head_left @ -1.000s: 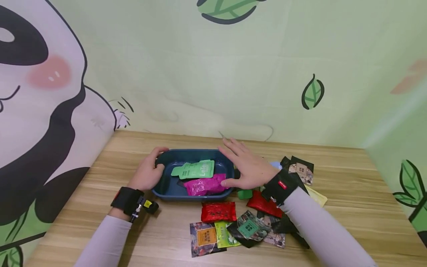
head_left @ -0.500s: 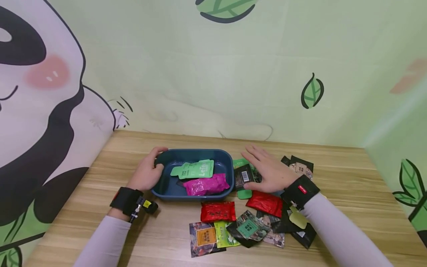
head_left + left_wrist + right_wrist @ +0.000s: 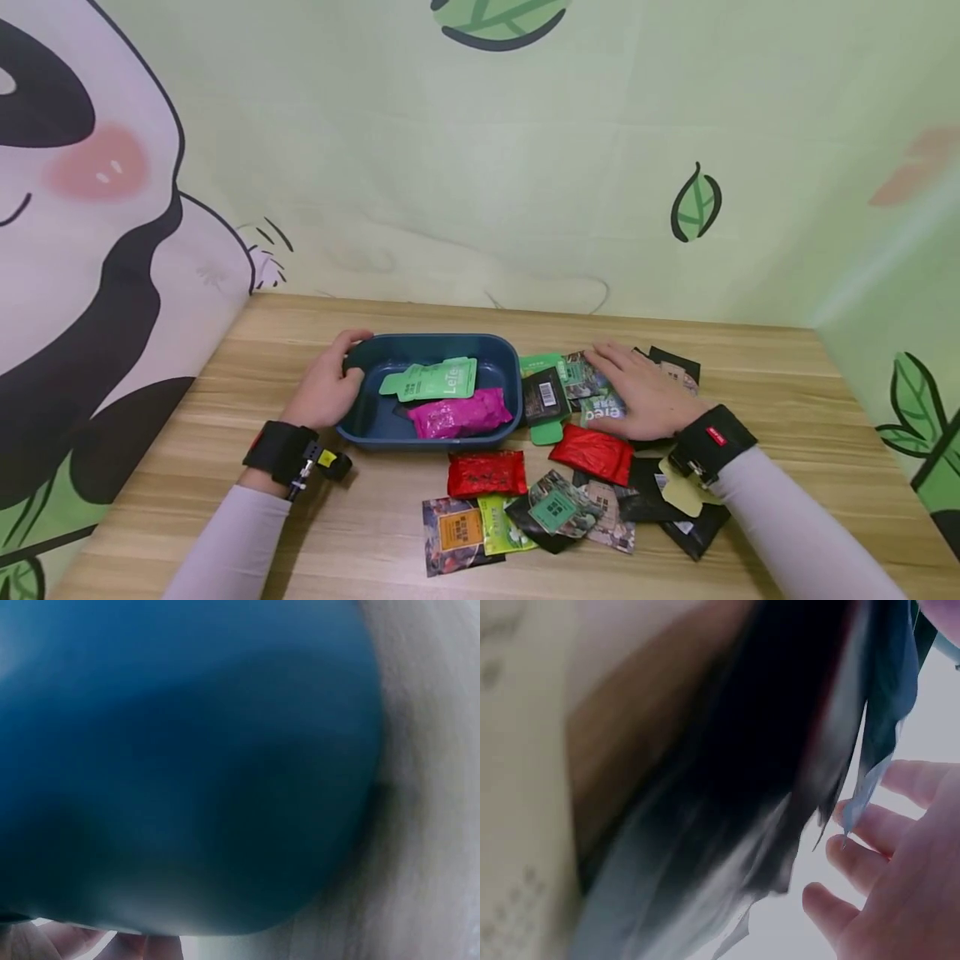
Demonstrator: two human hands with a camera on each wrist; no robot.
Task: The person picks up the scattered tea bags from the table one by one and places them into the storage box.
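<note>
My left hand [image 3: 324,390] grips the left end of a dark blue plastic tub [image 3: 431,444], thumb over the rim and fingers around the outer corner. Inside the tub lie a mint-green packet [image 3: 442,380] and a shiny magenta packet [image 3: 459,414]. In the left wrist view the tub's wall [image 3: 187,750] fills most of the picture. My right hand [image 3: 651,398] lies with fingers spread over flat packets right of the tub, among them a green-and-white one [image 3: 602,408] at its thumb side. The right wrist view shows these fingers [image 3: 870,825] loosely extended beside dark packet edges.
A black packet with a barcode [image 3: 545,394] lies against the tub's right side. Red packets [image 3: 487,474] [image 3: 592,454], a lime-green one [image 3: 504,525] and several dark patterned sachets [image 3: 462,533] spread over the wooden table [image 3: 360,533]. A pale yellow packet [image 3: 681,490] sits below my right wrist.
My right hand has moved rightward from the tub's right rim onto the packets, uncovering the black barcode packet. My left hand has kept its grip on the tub.
</note>
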